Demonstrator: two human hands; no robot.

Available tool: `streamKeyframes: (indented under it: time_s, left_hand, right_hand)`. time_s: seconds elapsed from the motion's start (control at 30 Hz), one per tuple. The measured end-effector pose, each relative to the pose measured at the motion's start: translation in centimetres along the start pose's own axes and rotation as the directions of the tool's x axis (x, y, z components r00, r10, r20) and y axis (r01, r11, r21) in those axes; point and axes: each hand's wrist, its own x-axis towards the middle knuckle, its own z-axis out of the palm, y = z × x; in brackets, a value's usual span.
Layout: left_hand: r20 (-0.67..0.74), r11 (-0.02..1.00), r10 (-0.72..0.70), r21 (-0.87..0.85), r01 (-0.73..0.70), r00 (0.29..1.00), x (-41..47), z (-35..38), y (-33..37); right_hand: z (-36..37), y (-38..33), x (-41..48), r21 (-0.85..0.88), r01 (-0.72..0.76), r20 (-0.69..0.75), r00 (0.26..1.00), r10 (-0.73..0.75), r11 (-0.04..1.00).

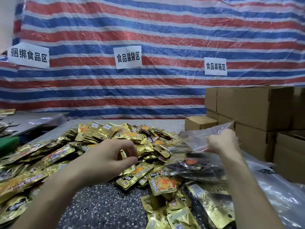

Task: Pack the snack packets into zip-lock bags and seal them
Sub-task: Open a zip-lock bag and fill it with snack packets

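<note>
gold foil snack packets [102, 134] lie heaped across the middle of the speckled worktop [102, 204], reaching its left edge. my left hand [109, 157] hovers over the heap with fingers curled toward the thumb; i cannot tell whether it has a packet pinched. my right hand [222, 142] grips the top of a clear zip-lock bag [194, 162] at the heap's right side, packets already inside. brown cardboard boxes [257, 106] stand stacked along the right edge.

Gold packets [105, 138]; red-blue-white striped tarp [148, 30]
</note>
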Motion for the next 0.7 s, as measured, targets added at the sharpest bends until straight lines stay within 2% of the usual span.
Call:
streamKeyframes:
  time_s: [0.17, 0.23, 0.27, 0.33, 0.4, 0.5, 0.6, 0.7]
  left_hand:
    - [0.003, 1.000, -0.013, 0.013, 0.013, 1.000, -0.1, -0.1, -0.3]
    - [-0.001, 0.999, -0.020, 0.034, 0.020, 1.000, -0.1, -0.1, -0.3]
    - [-0.008, 0.999, -0.026, 0.048, 0.026, 1.000, 0.0, -0.1, -0.3]
    - [-0.043, 0.996, -0.046, 0.079, 0.049, 0.998, 0.1, 0.1, 0.0]
    - [-0.113, 0.992, -0.066, 0.099, 0.077, 0.991, 0.1, 0.4, 0.3]
    - [-0.218, 0.987, -0.098, 0.107, 0.123, 0.971, -0.7, 1.1, 0.5]
    - [-0.290, 0.978, -0.144, 0.105, 0.181, 0.946, -2.4, 1.8, -0.1]
    - [-0.370, 0.958, -0.223, 0.086, 0.273, 0.902, -4.9, 1.8, -1.7]
  right_hand:
    - [-2.4, -1.3, -0.6, -0.070, 0.046, -0.195, 0.979, -0.059, 0.996]
    - [-2.8, -2.4, -1.8, -0.082, 0.185, -0.248, 0.948, -0.200, 0.979]
    - [-2.7, -3.1, -2.8, -0.057, 0.291, -0.225, 0.928, -0.296, 0.955]
    - [-1.6, -4.5, -4.8, 0.066, 0.458, -0.104, 0.887, -0.450, 0.886]
    - [0.4, -5.2, -6.4, 0.120, 0.529, 0.082, 0.838, -0.539, 0.840]
    - [3.5, -5.6, -7.7, 0.066, 0.561, 0.367, 0.755, -0.543, 0.825]
    - [5.6, -5.6, -8.5, 0.022, 0.633, 0.546, 0.641, -0.540, 0.774]
    - [6.8, -5.5, -9.5, 0.061, 0.713, 0.693, 0.474, -0.544, 0.698]
